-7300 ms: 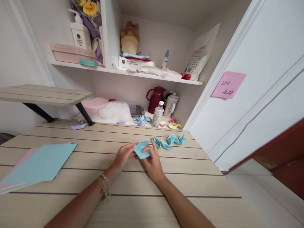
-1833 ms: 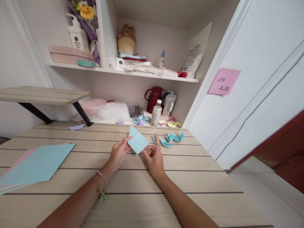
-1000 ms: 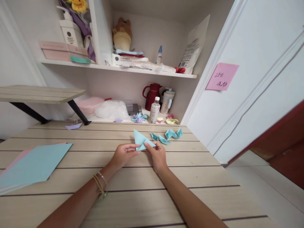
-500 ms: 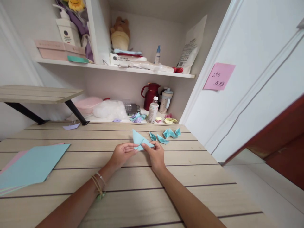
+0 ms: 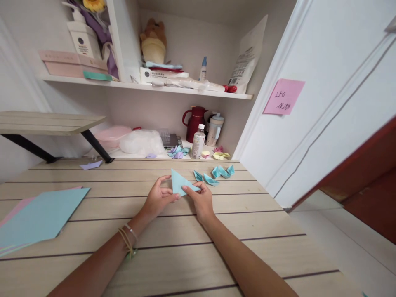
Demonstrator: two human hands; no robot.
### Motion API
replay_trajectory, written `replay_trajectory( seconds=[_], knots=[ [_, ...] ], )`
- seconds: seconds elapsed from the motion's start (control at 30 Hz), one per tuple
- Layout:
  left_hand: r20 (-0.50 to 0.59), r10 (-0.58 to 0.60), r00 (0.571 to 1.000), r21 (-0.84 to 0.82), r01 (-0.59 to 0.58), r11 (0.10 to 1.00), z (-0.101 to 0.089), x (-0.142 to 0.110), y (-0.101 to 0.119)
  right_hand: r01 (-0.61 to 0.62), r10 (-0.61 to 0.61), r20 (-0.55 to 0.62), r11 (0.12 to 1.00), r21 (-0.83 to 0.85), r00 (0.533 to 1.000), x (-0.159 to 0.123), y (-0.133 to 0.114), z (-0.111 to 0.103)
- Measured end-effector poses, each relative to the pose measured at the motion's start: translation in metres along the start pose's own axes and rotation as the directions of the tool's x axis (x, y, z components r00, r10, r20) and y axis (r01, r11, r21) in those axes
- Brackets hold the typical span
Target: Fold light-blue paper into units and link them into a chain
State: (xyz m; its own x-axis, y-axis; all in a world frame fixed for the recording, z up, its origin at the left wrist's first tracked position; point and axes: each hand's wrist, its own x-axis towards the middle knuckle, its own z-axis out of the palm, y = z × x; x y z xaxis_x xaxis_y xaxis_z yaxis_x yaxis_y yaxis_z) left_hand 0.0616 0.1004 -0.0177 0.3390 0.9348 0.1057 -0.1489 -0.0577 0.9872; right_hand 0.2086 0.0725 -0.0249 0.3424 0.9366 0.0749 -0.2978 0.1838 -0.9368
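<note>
A light-blue sheet of paper folded into a triangle (image 5: 180, 184) is held between both hands above the slatted table. My left hand (image 5: 159, 196) pinches its lower left corner, thumb in front and the other fingers at its left edge and behind. Gripping the right part is my right hand (image 5: 200, 199), its thumb laid on the front face and its fingers behind the right corner. Just beyond the right hand stand several small folded blue paper boats (image 5: 211, 180), apart from the held piece.
Blue and pink paper sheets (image 5: 46, 214) lie stacked at the left. A purple paper scrap (image 5: 90, 165) is near a small raised shelf (image 5: 52, 123). At the back stand a clear bottle (image 5: 198, 142), a red jug (image 5: 195, 123) and folded paper pieces (image 5: 178, 152).
The loose flap on the front of the paper no longer shows; its face now looks smooth. My left fingers have shifted up along its left edge. The view has moved slightly.
</note>
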Motion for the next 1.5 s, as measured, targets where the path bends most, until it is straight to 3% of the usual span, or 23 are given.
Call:
replay_trajectory(
  seconds=[0.37, 0.73, 1.07, 1.33, 1.5],
  knots=[
    [-0.047, -0.106, 0.993, -0.012, 0.105, 0.994, 0.0028, 0.0009, -0.0022, 0.033, -0.033, -0.042, 0.999, -0.012, 0.999, 0.0022, 0.0019, -0.0014],
    [0.069, -0.079, 0.995, 0.014, 0.078, 0.997, -0.0001, -0.0003, 0.0012, 0.009, -0.007, -0.058, 0.999, 0.036, 0.998, 0.0026, 0.0016, -0.0003],
    [0.032, -0.109, 0.993, 0.081, 0.106, 0.991, 0.0031, -0.0025, 0.0020, 0.019, -0.018, -0.050, 1.000, 0.025, 0.999, 0.0023, 0.0018, -0.0009],
    [0.115, -0.127, 0.985, 0.124, 0.113, 0.986, -0.0009, 0.0010, 0.0003, 0.014, -0.014, -0.010, 0.999, 0.034, 1.000, 0.0012, 0.0008, 0.0006],
    [0.090, -0.170, 0.981, 0.163, 0.154, 0.975, -0.0042, 0.0027, -0.0032, 0.024, -0.024, 0.002, 1.000, -0.020, 1.000, 0.0009, 0.0000, 0.0002]
  ],
)
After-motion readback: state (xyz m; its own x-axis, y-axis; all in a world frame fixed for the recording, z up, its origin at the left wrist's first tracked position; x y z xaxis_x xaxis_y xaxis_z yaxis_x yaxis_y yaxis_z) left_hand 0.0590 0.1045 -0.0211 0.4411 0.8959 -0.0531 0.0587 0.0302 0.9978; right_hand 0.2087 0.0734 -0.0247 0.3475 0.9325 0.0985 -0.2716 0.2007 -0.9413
